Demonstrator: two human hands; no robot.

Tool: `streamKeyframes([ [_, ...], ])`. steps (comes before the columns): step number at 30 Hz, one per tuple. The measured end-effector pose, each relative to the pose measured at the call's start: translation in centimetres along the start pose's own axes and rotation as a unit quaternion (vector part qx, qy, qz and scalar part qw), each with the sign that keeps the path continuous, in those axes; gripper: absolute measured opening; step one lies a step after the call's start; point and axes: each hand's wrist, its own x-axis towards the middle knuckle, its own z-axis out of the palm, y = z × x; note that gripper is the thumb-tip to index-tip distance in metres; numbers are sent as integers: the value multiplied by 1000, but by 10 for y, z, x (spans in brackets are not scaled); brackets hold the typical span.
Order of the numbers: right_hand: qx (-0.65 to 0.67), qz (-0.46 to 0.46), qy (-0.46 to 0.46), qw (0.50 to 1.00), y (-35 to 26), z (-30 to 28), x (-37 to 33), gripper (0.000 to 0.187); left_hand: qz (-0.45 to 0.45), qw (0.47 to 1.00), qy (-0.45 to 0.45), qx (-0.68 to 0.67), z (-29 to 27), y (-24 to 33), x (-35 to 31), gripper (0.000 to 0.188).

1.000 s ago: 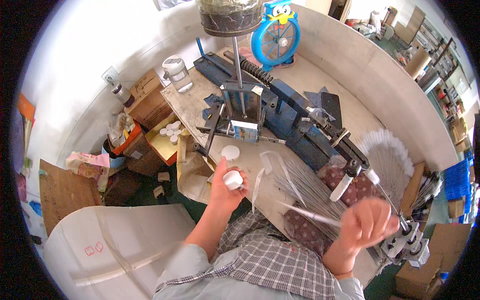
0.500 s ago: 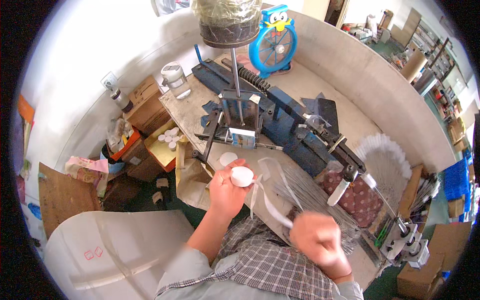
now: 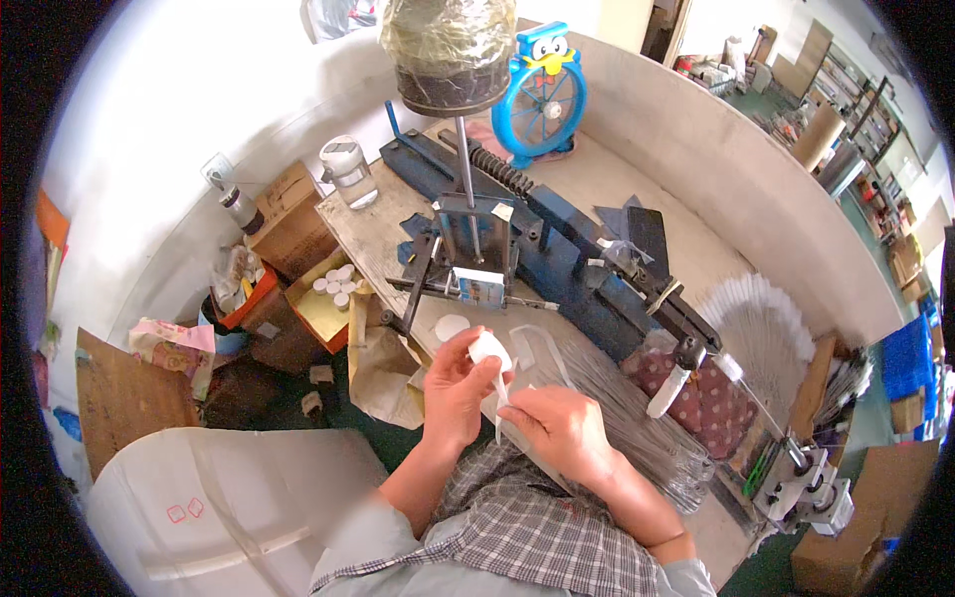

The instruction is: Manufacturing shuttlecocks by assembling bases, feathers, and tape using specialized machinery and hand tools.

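Workbench of worn pale wood (image 3: 373, 224) carries a blue metal press machine (image 3: 557, 254), blue plastic fan (image 3: 542, 95) behind, curved grey partition (image 3: 716, 149) around it. Bundle of thin grey wires (image 3: 617, 398) is partly hidden by the arms. Left hand (image 3: 453, 383) fingers clamp a small white round tape roll (image 3: 487, 348) above the bench edge; right hand (image 3: 562, 433) pinches its white strip (image 3: 500, 393), grip partly hidden.

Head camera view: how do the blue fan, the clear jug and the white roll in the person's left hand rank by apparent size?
1. Blue fan, largest.
2. Clear jug, clearly smaller.
3. White roll in the left hand, smallest, though it sits nearest the camera, so its true size is likely smaller still.
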Motion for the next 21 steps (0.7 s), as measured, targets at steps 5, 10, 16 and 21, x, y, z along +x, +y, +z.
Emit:
streamKeyframes([
  [5, -41, -15, 52, 998, 1, -20, 13, 13, -59, 998, 6, -9, 2, 0, -7, 38],
  [10, -39, -49, 139, 988, 17, -30, 29, 9, -29, 976, -144, 162, -5, 2, -18, 43],
  [16, 332, 214, 202, 896, 44, -22, 29, 12, -35, 967, -240, 71, 9, 22, -30, 51],
  [21, 543, 273, 219, 763, 50, -27, 27, 16, -13, 937, -342, 70, -5, 24, -23, 57],
])
